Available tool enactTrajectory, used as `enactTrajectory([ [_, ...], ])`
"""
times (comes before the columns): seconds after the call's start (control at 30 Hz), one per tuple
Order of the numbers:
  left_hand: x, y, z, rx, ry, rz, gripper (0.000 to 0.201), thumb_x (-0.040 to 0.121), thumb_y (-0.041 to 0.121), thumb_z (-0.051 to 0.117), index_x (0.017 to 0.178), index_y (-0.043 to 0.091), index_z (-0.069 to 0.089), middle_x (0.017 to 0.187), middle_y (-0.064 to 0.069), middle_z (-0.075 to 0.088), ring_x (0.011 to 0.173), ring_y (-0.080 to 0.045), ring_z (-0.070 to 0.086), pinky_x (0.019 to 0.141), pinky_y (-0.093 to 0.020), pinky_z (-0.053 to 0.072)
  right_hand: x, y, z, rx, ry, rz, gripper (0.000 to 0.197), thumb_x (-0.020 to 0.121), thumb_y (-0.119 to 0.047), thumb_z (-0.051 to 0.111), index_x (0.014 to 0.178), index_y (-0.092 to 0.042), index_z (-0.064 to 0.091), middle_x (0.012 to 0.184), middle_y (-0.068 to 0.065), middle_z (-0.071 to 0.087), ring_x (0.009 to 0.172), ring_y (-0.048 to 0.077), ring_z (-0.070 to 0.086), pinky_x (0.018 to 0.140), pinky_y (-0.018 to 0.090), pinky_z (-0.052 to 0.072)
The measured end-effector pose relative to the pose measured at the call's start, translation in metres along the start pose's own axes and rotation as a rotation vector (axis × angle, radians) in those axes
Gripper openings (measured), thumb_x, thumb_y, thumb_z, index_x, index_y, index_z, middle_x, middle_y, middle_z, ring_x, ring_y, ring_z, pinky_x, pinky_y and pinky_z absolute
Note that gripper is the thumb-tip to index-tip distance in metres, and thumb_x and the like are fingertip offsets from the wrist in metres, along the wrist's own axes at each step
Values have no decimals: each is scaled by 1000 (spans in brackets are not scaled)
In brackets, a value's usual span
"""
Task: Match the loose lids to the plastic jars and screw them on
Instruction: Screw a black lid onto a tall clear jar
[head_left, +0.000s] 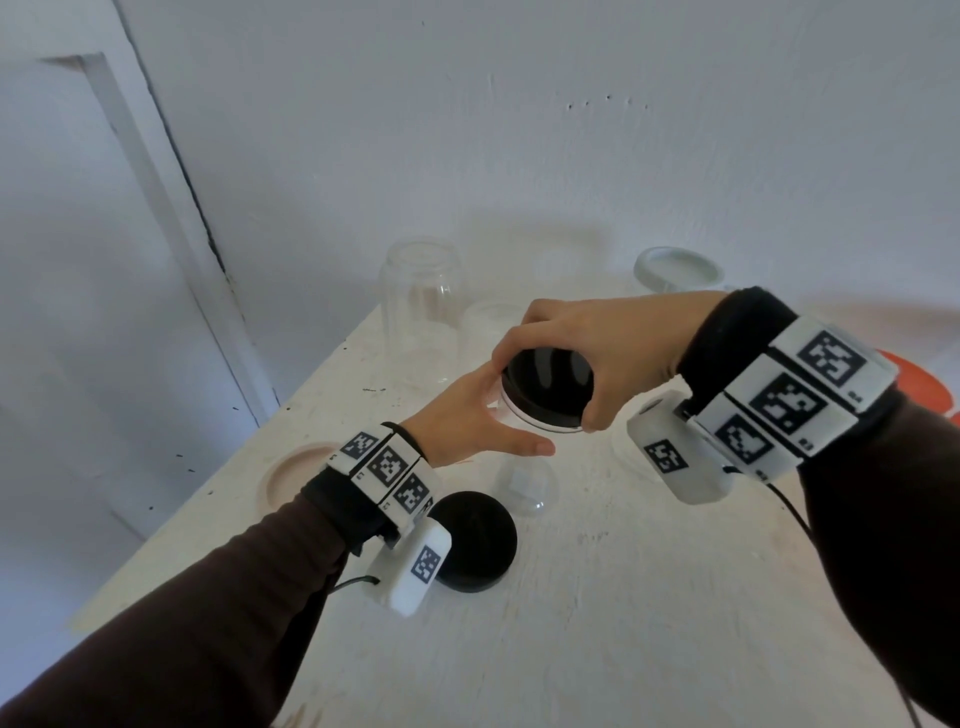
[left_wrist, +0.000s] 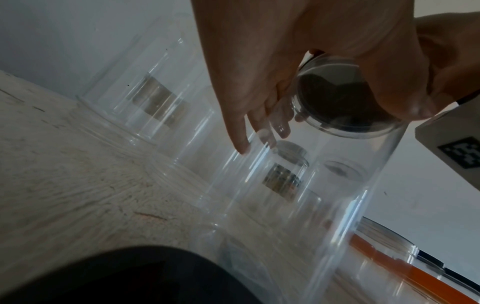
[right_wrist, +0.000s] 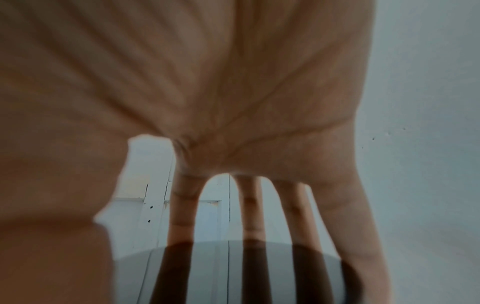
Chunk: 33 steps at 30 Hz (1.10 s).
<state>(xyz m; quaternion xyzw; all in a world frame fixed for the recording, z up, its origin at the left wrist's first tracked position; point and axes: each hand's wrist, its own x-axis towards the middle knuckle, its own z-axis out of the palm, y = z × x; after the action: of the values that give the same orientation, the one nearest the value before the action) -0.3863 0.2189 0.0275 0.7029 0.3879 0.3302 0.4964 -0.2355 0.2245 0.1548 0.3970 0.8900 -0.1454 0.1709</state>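
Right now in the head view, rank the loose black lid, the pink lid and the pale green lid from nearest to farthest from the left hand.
1. Loose black lid: just below the left hand, toward the table's near side.
2. Pink lid: left, at the table edge.
3. Pale green lid: far right, by the wall.

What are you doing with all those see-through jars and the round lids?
A person is putting lids on clear plastic jars. The right hand grips a black lid from above, on the mouth of a tall clear jar. The left hand steadies that jar just below the lid, fingers straight against its side. Another black lid, a pink lid and a pale lid lie loose on the white table, and another open jar waits behind.
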Motion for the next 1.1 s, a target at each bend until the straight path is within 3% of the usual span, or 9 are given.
enactTrajectory([
  [0.2, 1, 0, 0, 76, 1, -13, 62, 68, 20, 80, 113, 41, 43, 112, 22, 56, 106, 15, 49, 89, -5, 39, -1, 2, 2, -1, 68, 6, 75, 66, -25, 78, 128, -42, 39, 119, -6, 41, 104, 14, 46, 82, 24, 46],
  [0.4, 1, 1, 1, 103, 24, -12, 59, 66, 20, 82, 108, 42, 47, 108, 20, 59, 105, 10, 53, 90, -9, 41, -6, 0, 6, -16, 144, 22, 73, 64, -36, 78, 127, -40, 42, 109, -5, 46, 98, 12, 48, 79, 21, 44],
  [0.57, 0, 3, 2, 98, 53, -2, 60, 64, 20, 84, 104, 44, 47, 105, 19, 61, 101, 10, 54, 88, -9, 42, -6, -6, 9, -63, 207, 72, 68, 67, -47, 74, 126, -31, 44, 92, -9, 47, 83, 8, 48, 64, 12, 39],
  [0.7, -3, 2, 4, 74, 78, 14, 66, 61, 25, 85, 112, 42, 47, 113, 16, 61, 108, 4, 54, 94, -18, 43, -3, -12, 17, -93, 336, 168, 57, 70, -61, 65, 105, -17, 53, 72, -11, 48, 64, 4, 48, 51, 15, 35],
  [0.8, -5, 2, 5, 59, 76, 17, 70, 60, 26, 86, 116, 40, 47, 114, 17, 61, 109, 2, 55, 94, -21, 43, 0, -19, 24, -143, 394, 264, 60, 72, -73, 54, 90, -16, 46, 69, -6, 46, 58, 7, 44, 49, 19, 33],
  [0.87, -5, 2, 4, 70, 72, 9, 75, 55, 36, 85, 120, 38, 47, 115, 16, 61, 110, 1, 55, 95, -22, 43, -1, -20, 22, -176, 349, 283, 65, 71, -77, 49, 96, -16, 48, 73, -5, 48, 62, 9, 47, 53, 20, 35],
  [0.93, -4, 2, 3, 108, 63, 7, 78, 55, 39, 84, 123, 35, 46, 117, 16, 60, 112, 0, 53, 96, -22, 42, -5, -14, 14, -142, 217, 238, 71, 72, -73, 52, 121, -23, 46, 99, -3, 53, 84, 13, 54, 69, 23, 43],
  [1.0, -3, 2, 2, 150, 47, 2, 75, 61, 34, 85, 124, 33, 45, 117, 16, 57, 112, 2, 51, 96, -18, 40, -10, -11, 5, -58, 73, 110, 75, 74, -55, 67, 137, -34, 32, 123, -5, 40, 107, 14, 46, 87, 25, 43],
  [1.1, -3, 3, 1, 189, 39, 2, 71, 64, 30, 82, 121, 35, 41, 112, 22, 54, 107, 10, 49, 90, -5, 38, -10, -11, 2, -68, 39, 42, 74, 70, -38, 77, 132, -39, 36, 118, -5, 38, 104, 14, 44, 83, 22, 43],
])
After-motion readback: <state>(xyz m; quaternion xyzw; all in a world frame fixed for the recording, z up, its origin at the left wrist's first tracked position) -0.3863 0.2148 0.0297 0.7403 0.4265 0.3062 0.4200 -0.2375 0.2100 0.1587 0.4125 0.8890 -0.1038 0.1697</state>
